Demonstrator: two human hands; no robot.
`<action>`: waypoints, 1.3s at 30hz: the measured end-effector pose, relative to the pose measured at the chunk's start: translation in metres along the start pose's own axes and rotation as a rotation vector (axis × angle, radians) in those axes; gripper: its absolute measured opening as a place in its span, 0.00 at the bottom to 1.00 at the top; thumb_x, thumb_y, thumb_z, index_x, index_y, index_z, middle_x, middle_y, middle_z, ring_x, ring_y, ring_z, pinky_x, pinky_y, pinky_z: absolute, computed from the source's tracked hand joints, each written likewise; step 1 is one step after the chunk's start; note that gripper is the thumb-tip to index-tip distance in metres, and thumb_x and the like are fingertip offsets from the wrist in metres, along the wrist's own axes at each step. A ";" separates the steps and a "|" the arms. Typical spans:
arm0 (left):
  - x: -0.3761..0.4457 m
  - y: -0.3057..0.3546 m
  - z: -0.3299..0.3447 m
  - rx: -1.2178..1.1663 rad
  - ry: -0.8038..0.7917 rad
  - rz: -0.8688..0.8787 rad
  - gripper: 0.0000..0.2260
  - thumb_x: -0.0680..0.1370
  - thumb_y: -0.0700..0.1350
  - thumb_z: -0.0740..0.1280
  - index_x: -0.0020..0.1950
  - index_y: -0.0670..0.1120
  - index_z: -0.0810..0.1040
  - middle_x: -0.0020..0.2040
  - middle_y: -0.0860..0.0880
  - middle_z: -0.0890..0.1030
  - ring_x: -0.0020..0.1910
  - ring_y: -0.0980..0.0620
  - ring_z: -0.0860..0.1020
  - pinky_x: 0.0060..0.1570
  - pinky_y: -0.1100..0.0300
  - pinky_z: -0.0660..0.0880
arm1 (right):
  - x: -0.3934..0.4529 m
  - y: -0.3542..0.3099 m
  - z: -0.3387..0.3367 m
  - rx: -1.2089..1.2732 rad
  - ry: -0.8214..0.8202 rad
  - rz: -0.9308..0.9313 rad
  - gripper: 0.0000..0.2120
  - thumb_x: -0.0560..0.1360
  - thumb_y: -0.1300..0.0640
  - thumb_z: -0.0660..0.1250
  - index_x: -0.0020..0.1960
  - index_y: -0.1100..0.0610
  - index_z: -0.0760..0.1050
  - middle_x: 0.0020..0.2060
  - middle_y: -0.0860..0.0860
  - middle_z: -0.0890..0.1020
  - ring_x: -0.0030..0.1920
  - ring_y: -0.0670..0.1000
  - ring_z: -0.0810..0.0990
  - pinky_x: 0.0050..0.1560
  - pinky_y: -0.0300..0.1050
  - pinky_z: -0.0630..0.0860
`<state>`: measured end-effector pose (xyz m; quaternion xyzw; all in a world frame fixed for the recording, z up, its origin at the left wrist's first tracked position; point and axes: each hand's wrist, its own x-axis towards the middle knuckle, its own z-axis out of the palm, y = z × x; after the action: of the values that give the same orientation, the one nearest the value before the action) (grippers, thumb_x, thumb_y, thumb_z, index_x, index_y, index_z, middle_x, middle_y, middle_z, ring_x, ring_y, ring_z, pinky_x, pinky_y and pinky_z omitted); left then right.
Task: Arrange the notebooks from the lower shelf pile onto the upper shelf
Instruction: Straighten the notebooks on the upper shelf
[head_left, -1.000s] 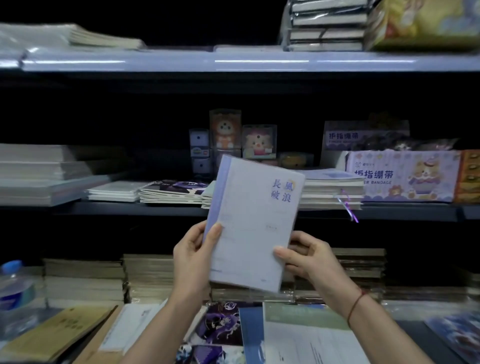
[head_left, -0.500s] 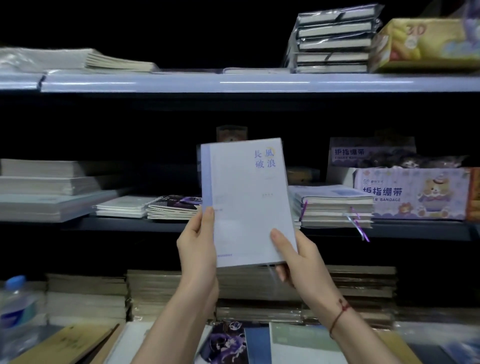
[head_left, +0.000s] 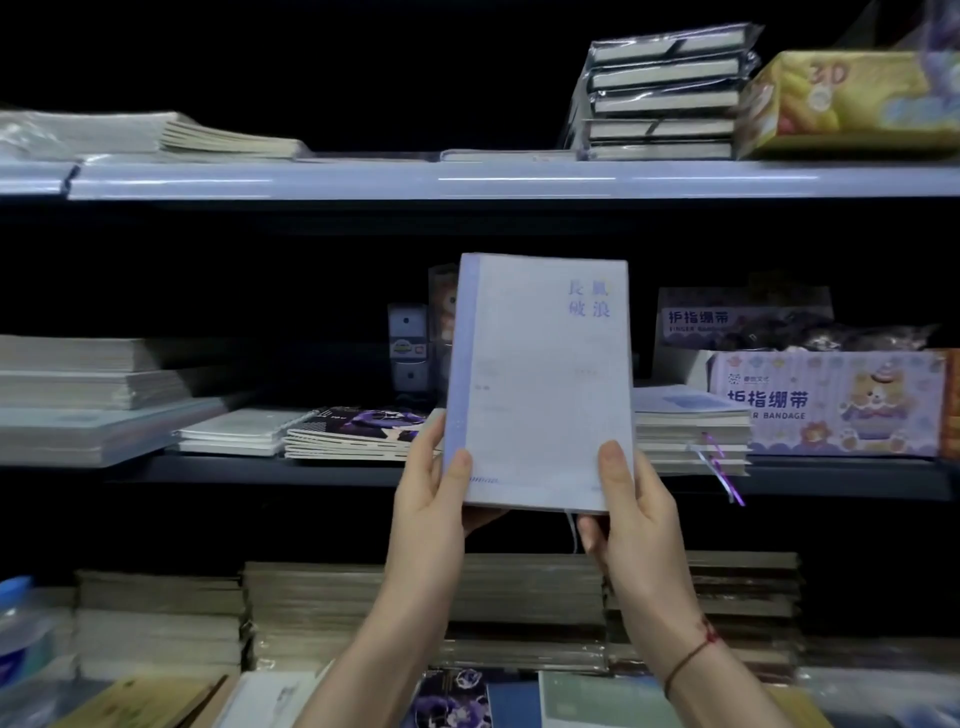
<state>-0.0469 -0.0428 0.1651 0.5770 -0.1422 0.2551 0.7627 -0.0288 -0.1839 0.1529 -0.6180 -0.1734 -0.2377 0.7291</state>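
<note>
1. The upper shelf (head_left: 467, 179) is seen as a pale strip across the top of the head view; near its left end a flat stack of thin books (head_left: 171, 136) is carried, and toward its right end a wrapped pile of dark-covered books (head_left: 662, 96) beside a yellow box (head_left: 852, 101). A bare stretch is left between them.
2. The middle shelf (head_left: 322, 475) is set lower, with low piles of notebooks along its front edge and a bandage box (head_left: 831, 402) at its right end.
3. The lower shelf pile (head_left: 519, 613) is visible below, behind both forearms.
4. The pale notebook (head_left: 540, 384) is held upright in the air in front of the middle shelf, touching no shelf. Compared with a second ago it has been raised and straightened from a tilt, its top edge now lying closer to the upper shelf.
5. The left hand (head_left: 431, 499) is pinching the notebook's lower left corner, thumb on the cover.
6. The right hand (head_left: 631, 525) is pinching the lower right corner, thumb on the cover, fingers behind.
7. It is judged that the carry is under way; placement on the upper shelf is not yet done, and more lift is needed.
</note>
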 end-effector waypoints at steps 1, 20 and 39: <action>0.000 -0.002 0.001 -0.001 -0.025 0.001 0.18 0.82 0.38 0.58 0.69 0.53 0.69 0.59 0.53 0.80 0.54 0.56 0.81 0.45 0.58 0.81 | 0.001 -0.001 -0.001 -0.012 0.014 -0.009 0.14 0.78 0.43 0.57 0.46 0.50 0.77 0.30 0.49 0.76 0.25 0.45 0.69 0.27 0.39 0.68; 0.002 0.002 0.053 -0.214 -0.243 -0.098 0.20 0.80 0.35 0.58 0.70 0.51 0.68 0.58 0.48 0.82 0.53 0.51 0.82 0.48 0.54 0.81 | 0.028 -0.024 -0.047 0.099 0.257 -0.024 0.13 0.81 0.53 0.59 0.58 0.59 0.76 0.33 0.54 0.82 0.22 0.50 0.76 0.21 0.38 0.72; 0.021 -0.021 0.098 0.467 -0.036 0.003 0.25 0.73 0.63 0.66 0.68 0.57 0.73 0.63 0.61 0.73 0.64 0.61 0.70 0.62 0.59 0.67 | 0.055 -0.015 -0.102 0.221 0.373 0.038 0.10 0.77 0.55 0.64 0.58 0.53 0.77 0.47 0.53 0.81 0.40 0.51 0.80 0.26 0.36 0.73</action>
<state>-0.0097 -0.1354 0.1874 0.7421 -0.0935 0.2718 0.6055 0.0045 -0.2936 0.1772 -0.4827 -0.0486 -0.3135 0.8163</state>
